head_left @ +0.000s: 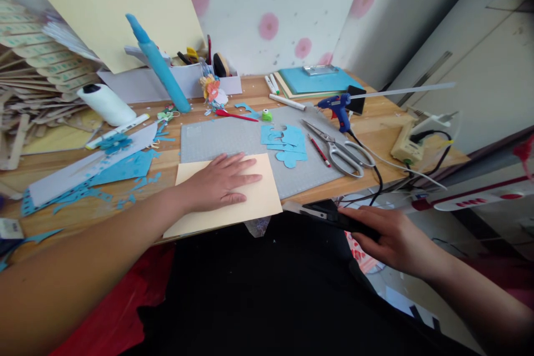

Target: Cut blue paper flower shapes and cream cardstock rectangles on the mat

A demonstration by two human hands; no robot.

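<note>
My left hand (227,181) lies flat, fingers spread, on a cream sheet of paper (261,194) at the desk's front edge. The sheet covers the lower left of a grey cutting mat (212,136). In my right hand (387,239) is a black utility knife (334,216), its silver blade pointing left, with the tip near the sheet's right front corner. Blue paper pieces (287,144) with cut-outs lie on the mat. Close by are a red pencil (319,151) and large scissors (337,147), blades pointing away from me.
A blue glue gun (337,108) with a long glue stick stands at the right, near a power strip (406,142) with cables. Blue scraps (137,186) litter the left side. Behind are a white thread cone (106,104), an upright blue roll (162,72) and blue sheets (317,82).
</note>
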